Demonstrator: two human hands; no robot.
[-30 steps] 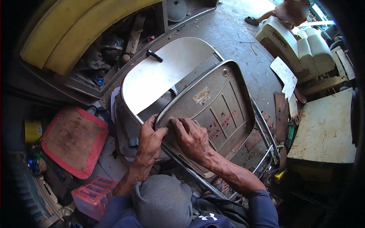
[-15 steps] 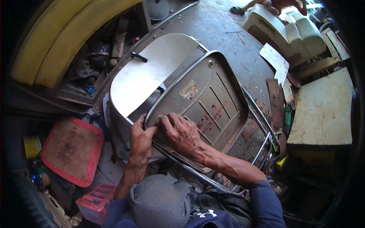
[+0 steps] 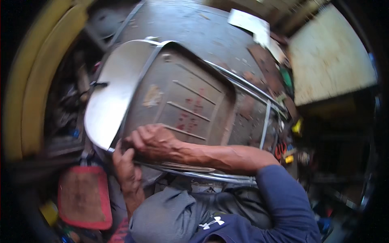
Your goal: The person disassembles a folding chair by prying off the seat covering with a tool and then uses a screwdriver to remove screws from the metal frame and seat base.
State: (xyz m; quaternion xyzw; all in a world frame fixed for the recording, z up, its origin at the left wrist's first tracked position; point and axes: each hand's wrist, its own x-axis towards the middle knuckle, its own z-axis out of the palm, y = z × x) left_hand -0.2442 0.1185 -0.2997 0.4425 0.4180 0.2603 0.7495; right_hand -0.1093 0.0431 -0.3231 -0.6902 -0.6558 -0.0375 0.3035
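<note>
A brownish metal seat pan (image 3: 221, 99) of a chair lies underside up, with raised ribs, a torn sticker and red marks. My left hand (image 3: 127, 168) grips its near left corner, thumb at the rim. Right beside it, my right hand (image 3: 154, 141) is curled closed on the same corner; whatever its fingertips hold is hidden. The right forearm crosses over the pan's near edge. A chrome tube frame (image 3: 265, 125) runs along the pan. Beyond the left hand, a smooth white curved panel (image 3: 113, 101) carries a small black part (image 3: 100, 84).
A red-edged brown pad (image 3: 84, 196) lies at the lower left. Yellow curved padding (image 3: 36, 81) borders the left. At the right stand a stained pale board (image 3: 330, 56) and wood scraps (image 3: 265, 67). Orange-handled tools (image 3: 280, 150) and clutter lie near the frame's right end.
The view has turned and blurred, so the chair appears farther left and rotated. Both hands stay at the same corner; the right forearm now lies more level across the pan.
</note>
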